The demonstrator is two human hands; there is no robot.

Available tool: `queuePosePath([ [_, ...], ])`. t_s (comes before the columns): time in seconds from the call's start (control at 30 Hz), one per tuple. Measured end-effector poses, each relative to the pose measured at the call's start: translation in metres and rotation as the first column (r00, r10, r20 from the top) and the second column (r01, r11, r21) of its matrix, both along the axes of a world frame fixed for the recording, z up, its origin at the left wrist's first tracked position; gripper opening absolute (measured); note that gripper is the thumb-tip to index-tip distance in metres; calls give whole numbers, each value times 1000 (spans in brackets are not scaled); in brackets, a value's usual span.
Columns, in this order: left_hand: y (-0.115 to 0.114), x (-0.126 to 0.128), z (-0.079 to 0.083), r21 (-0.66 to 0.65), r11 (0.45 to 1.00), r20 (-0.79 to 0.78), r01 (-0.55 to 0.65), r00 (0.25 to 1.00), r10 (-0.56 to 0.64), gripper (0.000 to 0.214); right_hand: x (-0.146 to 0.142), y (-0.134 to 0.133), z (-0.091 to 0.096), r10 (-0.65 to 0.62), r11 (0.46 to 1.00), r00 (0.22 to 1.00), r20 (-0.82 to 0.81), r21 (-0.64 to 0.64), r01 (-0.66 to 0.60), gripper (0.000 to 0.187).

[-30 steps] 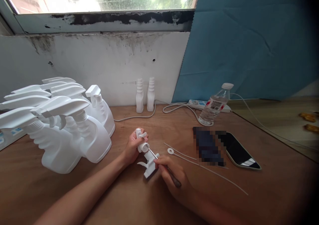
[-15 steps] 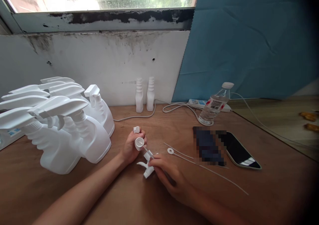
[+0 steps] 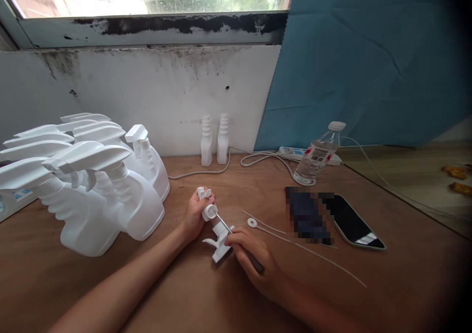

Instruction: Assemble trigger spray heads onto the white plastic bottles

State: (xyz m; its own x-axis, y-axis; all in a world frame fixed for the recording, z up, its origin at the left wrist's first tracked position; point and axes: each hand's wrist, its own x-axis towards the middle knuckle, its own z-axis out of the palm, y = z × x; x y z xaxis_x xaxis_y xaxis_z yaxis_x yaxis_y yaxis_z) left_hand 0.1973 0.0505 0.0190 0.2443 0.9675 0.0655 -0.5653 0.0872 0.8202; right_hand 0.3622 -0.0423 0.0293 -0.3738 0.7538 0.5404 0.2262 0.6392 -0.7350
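Observation:
In my left hand [image 3: 195,214] is a white trigger spray head [image 3: 210,211], its round collar opening turned toward my right hand. My right hand [image 3: 254,254] is closed around the dark handle of a screwdriver [image 3: 223,222]. The thin metal shaft points up and left, its tip at the mouth of the collar; how deep it goes I cannot tell. A second spray head [image 3: 220,244] lies on the table just below the shaft, close to my right fingers. Right of it lie a small white ring washer [image 3: 252,222] and thin dip tubes [image 3: 328,263].
Several white spray bottles [image 3: 136,215] crowd the left side. Two small white bottles [image 3: 206,144] stand by the wall. To the right are a clear water bottle [image 3: 313,161], a power strip [image 3: 295,152], a blurred dark item [image 3: 309,217] and a phone [image 3: 359,225]. A cable [image 3: 199,175] crosses the back.
The spray head in my left hand has turned, so its collar faces more to the right. My right hand has shifted slightly right and down, and more of the screwdriver's shaft and handle shows.

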Motion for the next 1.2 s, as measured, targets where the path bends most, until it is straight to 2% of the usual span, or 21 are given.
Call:
queuePosePath([
  [0.2, -2, 2, 3, 27, 999, -25, 21, 999, -20, 35, 0, -2, -2, -13, 1000, 999, 37, -4, 13, 19],
  [0.43, -2, 1, 1, 26, 998, -51, 49, 998, -48, 35, -2, -3, -2, -84, 993, 971, 222, 97, 63, 22],
  [0.6, -2, 1, 2, 1, 995, -22, 104, 994, -104, 36, 0, -3, 0, 33, 999, 989, 142, 33, -38, 21],
  [0.87, -3, 0, 7, -26, 981, 24, 195, 981, -194, 36, 4, -2, 5, 109, 992, 989, 102, 52, -115, 19],
  [1.03, -3, -1, 5, -3, 984, -49, 179, 983, -179, 31, 8, 1, 7, 97, 995, 994, 50, 25, -99, 16],
  [1.2, -3, -1, 3, 2, 989, -99, 151, 984, -150, 30, 10, 0, 7, 95, 995, 992, 85, 6, -95, 14],
])
